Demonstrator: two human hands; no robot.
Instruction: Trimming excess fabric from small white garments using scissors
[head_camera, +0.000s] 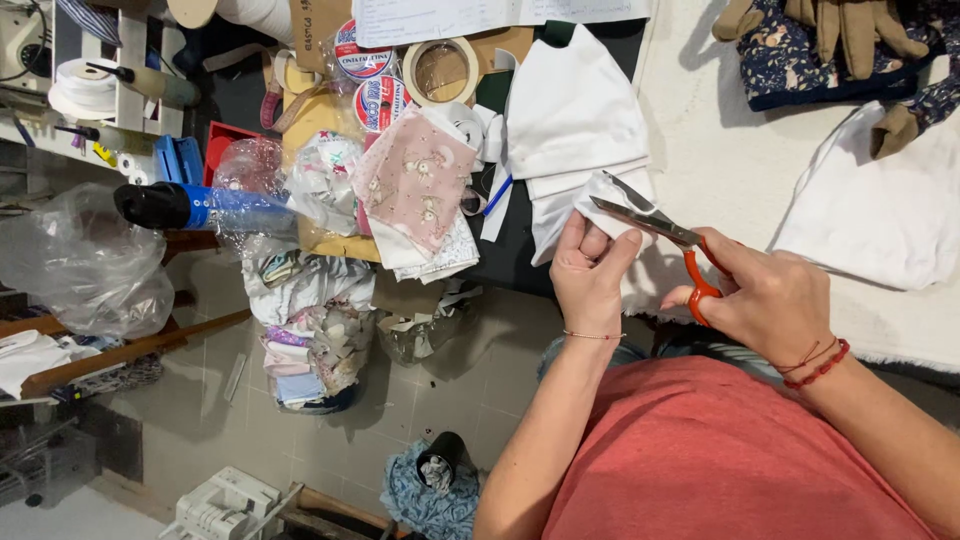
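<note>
The left hand (590, 268) pinches the edge of a white cloth (575, 130), thumb and fingers closed on a fold so the fabric stands taut and lifted off the table (700, 150). That tension seems meant to give the blades a firm edge to bite. The right hand (775, 300) grips orange-handled scissors (655, 225), fingers through the loops; the blades are parted and their tips sit at the held fold, just above the left thumb. The cloth lies across the dark part of the table, its far end spread flat while the near corner is gathered between the two hands.

Just left of the cloth lies a pile of printed fabric pieces (420, 190), pink on top, near enough to reach. Behind them sit tape rolls (440, 70) and sheets of paper (450, 15). A blue spray bottle (200, 207) lies on its side beside a clear plastic bag (85, 260). To the right, another white cloth (880, 210) rests on a pale fleecy cover, and a dark patterned piece with tan gloves (850, 30) lies at the far corner. Below the table, a bag of scraps (310, 340) stands on the floor, probably catching offcuts.
</note>
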